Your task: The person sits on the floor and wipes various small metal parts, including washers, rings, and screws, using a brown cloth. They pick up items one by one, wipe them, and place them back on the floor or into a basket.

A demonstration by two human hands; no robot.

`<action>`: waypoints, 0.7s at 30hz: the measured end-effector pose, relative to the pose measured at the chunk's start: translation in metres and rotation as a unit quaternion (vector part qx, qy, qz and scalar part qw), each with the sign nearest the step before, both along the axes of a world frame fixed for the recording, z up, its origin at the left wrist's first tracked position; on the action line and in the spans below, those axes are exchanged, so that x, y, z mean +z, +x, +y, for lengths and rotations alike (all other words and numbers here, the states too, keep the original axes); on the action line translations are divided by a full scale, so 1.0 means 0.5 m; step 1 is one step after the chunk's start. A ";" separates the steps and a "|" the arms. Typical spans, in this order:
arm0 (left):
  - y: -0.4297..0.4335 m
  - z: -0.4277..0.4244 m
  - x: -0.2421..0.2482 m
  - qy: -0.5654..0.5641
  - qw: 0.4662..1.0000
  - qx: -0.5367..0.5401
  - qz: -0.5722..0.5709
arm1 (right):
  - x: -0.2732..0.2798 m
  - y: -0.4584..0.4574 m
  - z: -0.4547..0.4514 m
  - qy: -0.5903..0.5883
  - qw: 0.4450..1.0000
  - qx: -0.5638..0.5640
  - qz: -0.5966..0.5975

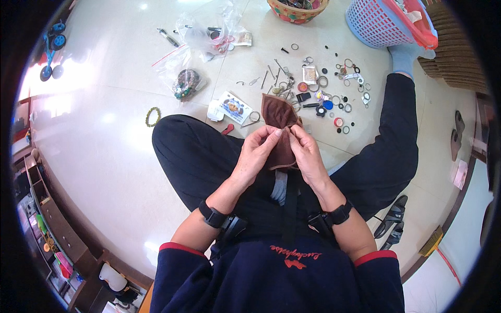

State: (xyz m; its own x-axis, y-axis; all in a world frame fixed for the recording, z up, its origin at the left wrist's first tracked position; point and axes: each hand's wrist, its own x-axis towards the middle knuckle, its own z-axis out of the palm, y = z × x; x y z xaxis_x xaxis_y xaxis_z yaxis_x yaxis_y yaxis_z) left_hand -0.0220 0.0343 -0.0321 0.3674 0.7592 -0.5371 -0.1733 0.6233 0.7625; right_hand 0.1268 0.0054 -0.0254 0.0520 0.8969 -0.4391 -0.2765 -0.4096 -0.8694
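Observation:
A brown cloth (277, 111) is pinched between both hands above my lap. My left hand (256, 150) has thumb and forefinger closed on its middle, and my right hand (307, 150) grips it just beside, the fingertips nearly touching. Whether something small is held inside the folds cannot be seen. Beyond the cloth, metal rings, hairpins and small caps lie scattered on the tiled floor, among them a blue cap (327, 105), a black plastic buckle (303, 97) and a red round tin (338, 122). A printed card (236, 108) lies left of the cloth near a key ring (254, 116).
Clear plastic bags (207, 37), one with beads (187, 83), lie at the upper left. A bead bracelet (153, 117) is by my left knee. A woven basket (298, 11) and a blue plastic basket (377, 23) stand at the top. Sandals (391, 219) and a broom (431, 241) are at the right.

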 end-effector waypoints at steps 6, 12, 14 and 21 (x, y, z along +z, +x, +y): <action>-0.003 0.003 0.012 0.020 0.998 0.041 -0.043 | 0.007 0.035 -0.023 -0.062 0.995 0.002 0.082; -0.015 0.010 0.028 -0.017 0.995 0.066 -0.067 | -0.009 0.074 -0.035 -0.022 0.950 -0.114 0.290; -0.012 0.011 0.029 -0.017 0.996 0.059 -0.061 | -0.006 0.076 -0.034 -0.030 0.936 -0.112 0.334; -0.004 0.004 0.029 0.051 0.998 0.034 0.023 | 0.024 0.026 0.008 0.079 0.989 0.034 -0.116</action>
